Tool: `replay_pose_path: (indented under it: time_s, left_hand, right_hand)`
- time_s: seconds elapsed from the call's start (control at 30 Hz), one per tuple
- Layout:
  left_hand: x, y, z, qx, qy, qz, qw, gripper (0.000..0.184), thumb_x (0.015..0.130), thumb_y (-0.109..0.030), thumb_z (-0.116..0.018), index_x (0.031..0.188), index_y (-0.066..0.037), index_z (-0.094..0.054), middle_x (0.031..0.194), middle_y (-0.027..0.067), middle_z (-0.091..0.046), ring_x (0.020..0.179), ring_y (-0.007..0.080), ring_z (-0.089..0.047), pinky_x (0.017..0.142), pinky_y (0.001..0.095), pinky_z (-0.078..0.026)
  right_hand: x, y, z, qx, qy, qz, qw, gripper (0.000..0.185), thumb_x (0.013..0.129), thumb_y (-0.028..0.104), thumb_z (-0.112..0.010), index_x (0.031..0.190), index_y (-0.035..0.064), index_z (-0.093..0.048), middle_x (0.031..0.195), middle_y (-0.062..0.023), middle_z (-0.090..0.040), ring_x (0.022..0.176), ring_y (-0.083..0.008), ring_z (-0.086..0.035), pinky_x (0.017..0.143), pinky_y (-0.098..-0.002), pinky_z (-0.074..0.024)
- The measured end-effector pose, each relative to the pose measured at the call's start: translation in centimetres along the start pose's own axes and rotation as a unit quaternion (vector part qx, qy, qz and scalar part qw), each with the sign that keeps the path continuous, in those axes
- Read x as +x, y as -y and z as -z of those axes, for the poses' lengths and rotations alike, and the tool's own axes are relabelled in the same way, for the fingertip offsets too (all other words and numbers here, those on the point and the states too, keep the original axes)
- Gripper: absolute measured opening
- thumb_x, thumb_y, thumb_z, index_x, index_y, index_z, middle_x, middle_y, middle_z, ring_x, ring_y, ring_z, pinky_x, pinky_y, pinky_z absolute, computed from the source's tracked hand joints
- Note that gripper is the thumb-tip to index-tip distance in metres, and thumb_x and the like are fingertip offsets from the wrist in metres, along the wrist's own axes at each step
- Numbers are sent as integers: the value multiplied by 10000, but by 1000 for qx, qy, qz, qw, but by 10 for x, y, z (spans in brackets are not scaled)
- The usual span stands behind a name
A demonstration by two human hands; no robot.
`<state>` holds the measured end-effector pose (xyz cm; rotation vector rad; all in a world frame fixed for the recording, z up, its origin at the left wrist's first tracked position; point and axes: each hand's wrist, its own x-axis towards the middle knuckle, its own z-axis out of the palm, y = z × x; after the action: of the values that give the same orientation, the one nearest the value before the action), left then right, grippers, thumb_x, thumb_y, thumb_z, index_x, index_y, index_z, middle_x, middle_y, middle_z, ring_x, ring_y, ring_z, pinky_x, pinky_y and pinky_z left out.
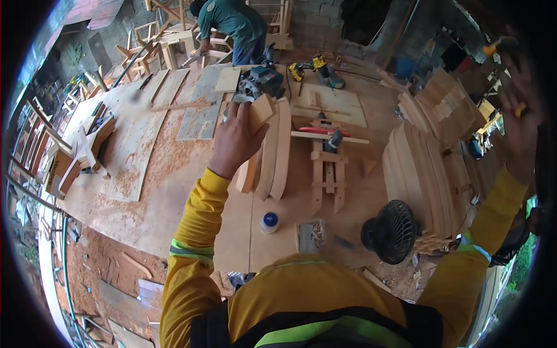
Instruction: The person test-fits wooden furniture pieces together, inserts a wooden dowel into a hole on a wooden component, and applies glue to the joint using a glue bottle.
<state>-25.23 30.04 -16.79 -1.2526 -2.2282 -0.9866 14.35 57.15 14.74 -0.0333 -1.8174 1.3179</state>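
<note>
My left hand (237, 138) is raised over the middle of the workbench, its fingers closed round a short light wood block (262, 112). Just beyond it lies a circular saw (261, 80). Curved wooden pieces (281, 151) lie on the bench right beside and below this hand. Far out at the right edge is my right hand (520, 142), raised, dark and blurred; small yellow-orange things show near its fingers, but its grip cannot be made out.
Stacked curved boards (415, 174) and a black fan (391, 232) stand at the right. A blue-capped jar (270, 223), a small wooden frame (329, 168) and yellow drills (318, 68) rest on the bench (232, 238). A person (233, 26) bends over at the far side.
</note>
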Motion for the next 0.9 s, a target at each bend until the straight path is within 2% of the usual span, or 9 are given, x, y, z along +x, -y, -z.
replay_pose_path:
  time_s: [0.1, 0.13, 0.23, 0.3, 0.43, 0.53, 0.6, 0.63, 0.9]
  left_hand:
    - [-25, -13, 69, -42, 108, 27, 993, 663, 846, -340, -769, 1324, 17, -481, 1141, 306, -623, 912, 482, -656, 723, 518, -545]
    - [-34, -21, 89, -63, 161, 47, 984, 664, 848, -338, -769, 1326, 20, -481, 1125, 320, -631, 922, 485, -653, 724, 515, -544]
    - [-56, -26, 122, -240, 263, 74, 932, 533, 895, -287, -753, 1248, 28, -508, 994, 206, -695, 871, 317, -690, 734, 408, -537]
    - [-77, -20, 120, -446, 302, 104, 836, 420, 941, -259, -736, 1212, 9, -559, 1000, 83, -680, 883, 155, -628, 790, 316, -501]
    - [-95, -26, 126, -488, 440, 189, 729, 375, 959, -208, -719, 1252, -28, -569, 1018, 19, -631, 935, 119, -588, 829, 280, -478]
    - [-104, -5, 117, -464, 502, 227, 693, 386, 955, -202, -725, 1261, -26, -569, 1022, 14, -623, 951, 104, -574, 837, 268, -469]
    - [-107, 6, 111, -430, 528, 193, 707, 381, 954, -202, -726, 1252, -21, -572, 1009, 12, -624, 934, 102, -573, 826, 270, -471]
    - [-108, 8, 108, -417, 537, 173, 712, 379, 954, -202, -727, 1248, -18, -574, 1003, 11, -624, 925, 101, -572, 821, 271, -472]
    - [-129, -6, 83, -400, 564, 19, 722, 442, 919, -231, -755, 1230, 17, -561, 1005, 71, -658, 915, 149, -606, 810, 310, -490]
  right_hand:
    - [-86, -15, -79, 78, -53, -45, 995, 751, 868, 90, -638, 1544, 36, -315, 1606, -222, -329, 823, -160, -556, 724, -260, -485]
    - [-108, -20, -103, 88, -6, -109, 990, 798, 823, 108, -649, 1543, 41, -312, 1588, -226, -347, 857, -180, -581, 750, -271, -500]
    - [-178, -55, -156, 167, 41, -302, 938, 879, 720, 103, -646, 1534, 50, -317, 1498, -205, -454, 932, -213, -627, 814, -294, -526]
    - [-222, -104, -184, 189, 1, -360, 913, 824, 719, 45, -611, 1503, 48, -360, 1397, -175, -533, 922, -204, -629, 812, -308, -527]
    - [-292, -187, -234, -43, 21, -328, 943, 598, 788, -32, -534, 1380, 12, -462, 1207, -152, -599, 885, -183, -625, 793, -346, -507]
    - [-309, -188, -281, -180, 24, -290, 940, 545, 808, -45, -525, 1348, 2, -478, 1165, -198, -611, 915, -292, -651, 807, -394, -509]
    - [-331, -200, -301, -264, 4, -187, 946, 538, 803, -41, -541, 1336, 1, -481, 1129, -239, -611, 948, -396, -650, 819, -427, -508]
    - [-339, -200, -311, -228, -8, -251, 941, 626, 775, -40, -542, 1392, 7, -446, 1132, -265, -596, 1060, -486, -577, 903, -435, -483]
    - [-376, -189, -333, -269, -30, -286, 919, 649, 791, -5, -573, 1421, 10, -415, 1194, -265, -550, 1091, -462, -581, 893, -464, -487]
